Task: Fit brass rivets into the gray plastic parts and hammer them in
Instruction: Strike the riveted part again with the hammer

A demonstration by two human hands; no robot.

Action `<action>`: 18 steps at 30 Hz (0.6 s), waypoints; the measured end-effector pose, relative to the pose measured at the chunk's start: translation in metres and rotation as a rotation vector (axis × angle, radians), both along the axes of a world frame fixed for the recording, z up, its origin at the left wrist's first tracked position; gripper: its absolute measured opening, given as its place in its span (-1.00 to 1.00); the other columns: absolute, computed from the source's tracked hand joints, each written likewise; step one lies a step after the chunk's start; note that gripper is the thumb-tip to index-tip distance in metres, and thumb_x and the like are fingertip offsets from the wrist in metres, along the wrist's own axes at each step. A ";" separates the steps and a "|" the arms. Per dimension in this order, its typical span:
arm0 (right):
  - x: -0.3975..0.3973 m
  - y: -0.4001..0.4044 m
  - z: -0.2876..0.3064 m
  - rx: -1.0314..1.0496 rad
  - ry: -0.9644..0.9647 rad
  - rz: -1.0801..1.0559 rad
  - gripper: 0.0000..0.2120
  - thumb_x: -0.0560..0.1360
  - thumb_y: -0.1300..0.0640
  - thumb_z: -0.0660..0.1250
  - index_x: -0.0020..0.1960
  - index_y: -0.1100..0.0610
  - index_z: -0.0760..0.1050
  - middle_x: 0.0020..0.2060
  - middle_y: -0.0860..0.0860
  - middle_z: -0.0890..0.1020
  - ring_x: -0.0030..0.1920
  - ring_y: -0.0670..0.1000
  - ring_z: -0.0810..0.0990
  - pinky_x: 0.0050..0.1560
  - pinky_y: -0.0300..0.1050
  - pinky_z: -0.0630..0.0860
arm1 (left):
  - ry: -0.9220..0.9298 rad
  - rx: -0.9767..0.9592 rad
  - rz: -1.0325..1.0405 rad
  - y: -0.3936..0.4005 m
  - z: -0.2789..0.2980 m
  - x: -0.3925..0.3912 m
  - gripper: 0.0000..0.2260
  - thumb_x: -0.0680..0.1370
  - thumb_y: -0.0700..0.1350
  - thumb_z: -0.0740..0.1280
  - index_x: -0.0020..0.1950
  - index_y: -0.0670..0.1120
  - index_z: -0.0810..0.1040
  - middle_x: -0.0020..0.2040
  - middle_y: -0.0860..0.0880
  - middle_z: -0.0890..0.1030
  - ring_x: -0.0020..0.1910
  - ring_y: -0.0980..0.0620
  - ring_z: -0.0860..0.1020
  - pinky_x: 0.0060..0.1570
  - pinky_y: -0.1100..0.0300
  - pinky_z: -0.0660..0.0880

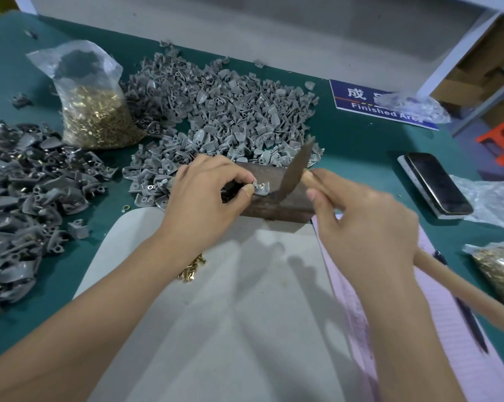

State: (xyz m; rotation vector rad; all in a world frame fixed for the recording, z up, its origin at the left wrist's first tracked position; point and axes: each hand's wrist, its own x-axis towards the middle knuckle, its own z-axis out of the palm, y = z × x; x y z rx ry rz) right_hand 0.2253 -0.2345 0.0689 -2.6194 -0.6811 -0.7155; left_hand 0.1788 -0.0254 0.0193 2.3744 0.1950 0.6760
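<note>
My left hand (pixel 207 190) pinches a small gray plastic part (pixel 261 189) with a brass rivet in it, holding it down on a dark rusty metal block (pixel 276 198). My right hand (pixel 363 224) grips a hammer by its wooden handle (pixel 462 288). The dark hammer head (pixel 298 166) stands tilted just right of the part, its lower end close to the block. A small heap of loose brass rivets (pixel 192 268) lies under my left forearm on the gray mat (pixel 216 329).
A big pile of gray parts (pixel 221 111) lies behind the block, and a darker pile (pixel 21 204) at the left. A bag of rivets (pixel 94 111) stands between them, another bag (pixel 502 274) at the right. A phone (pixel 436 184), a pen (pixel 471 323) and a blue sign (pixel 360 103) lie to the right.
</note>
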 end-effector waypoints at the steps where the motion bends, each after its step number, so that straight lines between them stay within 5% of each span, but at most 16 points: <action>1: 0.002 -0.003 0.002 0.057 -0.014 -0.022 -0.79 0.58 -0.07 0.37 0.20 -0.20 0.62 -0.18 -0.07 0.72 -0.23 0.15 0.66 -0.26 -0.14 0.25 | 0.002 0.003 0.000 0.000 0.000 0.000 -0.98 0.57 0.03 0.43 -0.02 0.16 0.64 -0.03 0.22 0.58 0.11 0.13 0.44 0.11 0.13 0.24; 6: 0.001 0.007 0.002 0.334 -0.011 0.000 -0.72 0.65 -0.13 0.26 0.33 -0.19 0.55 -0.18 -0.14 0.64 -0.20 -0.11 0.54 -0.21 -0.14 0.41 | 0.005 0.035 -0.020 0.000 0.002 -0.001 -0.95 0.59 0.01 0.40 0.00 0.15 0.66 -0.03 0.21 0.57 0.11 0.10 0.44 0.07 0.15 0.22; 12: 0.003 0.003 -0.006 0.044 0.043 0.069 -0.77 0.59 -0.09 0.34 0.23 -0.21 0.59 -0.15 -0.08 0.72 -0.18 0.13 0.66 -0.28 -0.11 0.33 | 0.005 0.014 -0.008 0.000 0.001 0.000 -0.95 0.58 0.02 0.43 0.01 0.17 0.66 -0.03 0.21 0.59 0.11 0.09 0.45 0.12 0.07 0.30; 18: 0.005 0.003 0.000 0.427 -0.049 0.023 -0.69 0.65 -0.09 0.28 0.37 -0.15 0.53 -0.17 -0.11 0.67 -0.21 -0.06 0.61 -0.20 -0.12 0.49 | 0.000 0.019 -0.012 0.000 0.001 -0.001 -0.95 0.58 0.03 0.41 0.00 0.16 0.66 -0.02 0.21 0.59 0.12 0.11 0.44 0.11 0.13 0.24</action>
